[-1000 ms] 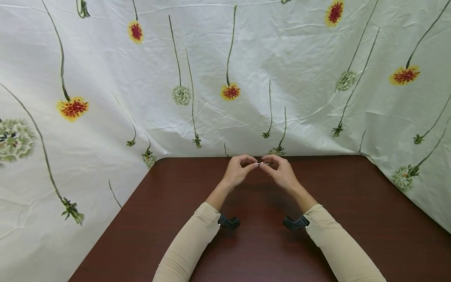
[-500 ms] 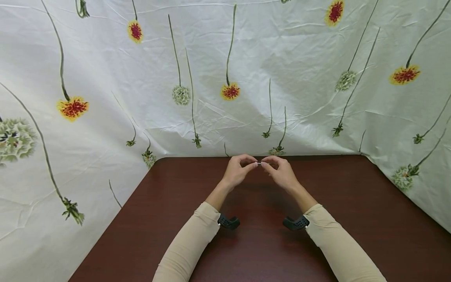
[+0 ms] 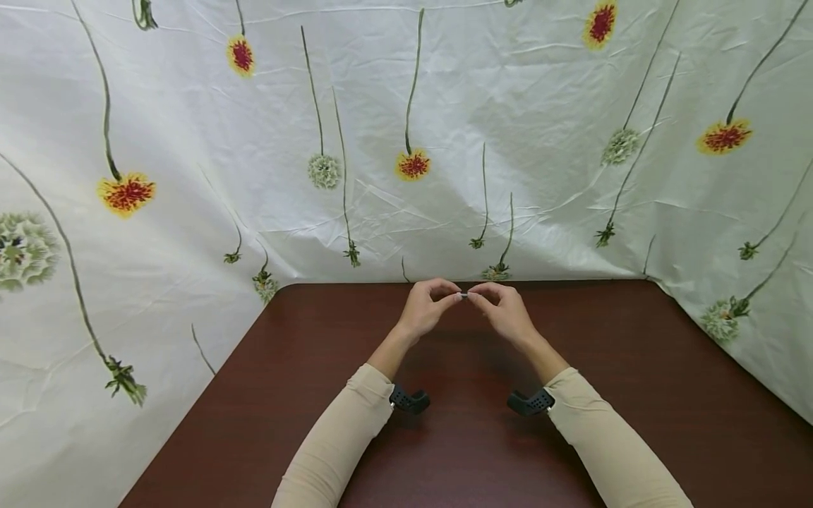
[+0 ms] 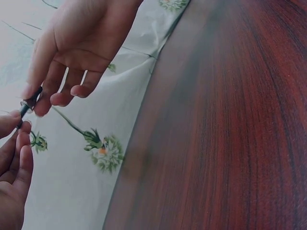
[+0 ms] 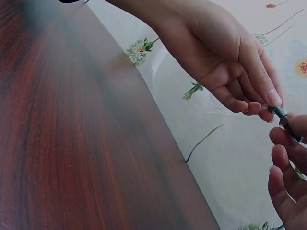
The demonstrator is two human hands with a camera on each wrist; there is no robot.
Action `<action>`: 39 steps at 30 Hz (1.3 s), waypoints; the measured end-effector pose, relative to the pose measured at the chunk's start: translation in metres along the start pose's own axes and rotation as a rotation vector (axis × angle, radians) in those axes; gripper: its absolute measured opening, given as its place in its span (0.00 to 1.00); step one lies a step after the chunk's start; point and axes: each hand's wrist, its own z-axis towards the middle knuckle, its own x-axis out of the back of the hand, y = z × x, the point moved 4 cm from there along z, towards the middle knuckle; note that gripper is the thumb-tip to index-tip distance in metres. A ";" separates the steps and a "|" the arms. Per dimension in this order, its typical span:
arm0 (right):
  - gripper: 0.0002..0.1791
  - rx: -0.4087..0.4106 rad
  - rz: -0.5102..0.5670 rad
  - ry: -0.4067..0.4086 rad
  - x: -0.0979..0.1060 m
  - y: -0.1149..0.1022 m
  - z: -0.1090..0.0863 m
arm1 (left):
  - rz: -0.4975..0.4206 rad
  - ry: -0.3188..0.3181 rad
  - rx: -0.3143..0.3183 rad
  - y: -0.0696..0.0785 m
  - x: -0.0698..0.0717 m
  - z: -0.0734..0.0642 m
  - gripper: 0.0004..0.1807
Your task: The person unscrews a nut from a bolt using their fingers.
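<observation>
Between my two hands, over the far part of the table, is a small bolt [image 3: 464, 295] with a silver threaded shank [image 5: 280, 112]. The left hand [image 3: 421, 308] pinches its dark end [image 5: 294, 136] between thumb and forefinger. A dark nut-like collar [image 5: 284, 120] shows on the shank beside those fingertips. On the opposite end, the thumb and fingers of the right hand [image 3: 508, 312] grip the bolt, covering part of it. In the left wrist view the thread [image 4: 24, 109] shows in the short gap between the hands.
A dark reddish-brown wooden table [image 3: 470, 437] lies beneath both arms. White cloth [image 3: 381, 106] printed with flowers hangs behind it and along the sides. Each wrist wears a dark strap, seen on the left [image 3: 409, 401] and right [image 3: 531, 402].
A thin pale end that stuck out past the right fingertips a second ago no longer shows. The right fingers have shifted slightly on the bolt; both hands otherwise stay in place.
</observation>
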 end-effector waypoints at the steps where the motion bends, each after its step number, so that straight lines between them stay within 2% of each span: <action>1: 0.13 0.001 0.000 0.000 0.000 0.000 0.000 | 0.002 0.000 0.002 0.000 0.001 0.000 0.06; 4: 0.11 0.014 0.001 -0.003 0.000 0.000 0.001 | -0.004 0.004 -0.003 0.000 0.001 -0.001 0.05; 10: 0.15 0.004 -0.002 0.000 0.002 -0.001 -0.002 | -0.002 0.005 -0.011 0.001 0.000 -0.001 0.06; 16: 0.11 0.014 0.012 0.007 0.003 0.000 -0.001 | 0.003 -0.004 -0.008 0.001 0.000 0.000 0.06; 21: 0.18 0.001 0.040 -0.012 0.000 0.001 0.001 | 0.000 0.009 -0.011 0.002 0.001 -0.001 0.05; 28: 0.11 0.004 0.007 -0.007 -0.001 0.000 0.000 | 0.008 0.003 -0.013 0.001 0.001 -0.001 0.05; 32: 0.13 0.025 0.001 -0.009 0.000 -0.002 -0.001 | 0.008 0.003 -0.011 0.001 0.001 -0.001 0.06; 39: 0.12 0.014 0.000 -0.008 0.000 -0.001 -0.002 | 0.010 0.003 -0.008 0.001 0.001 -0.002 0.06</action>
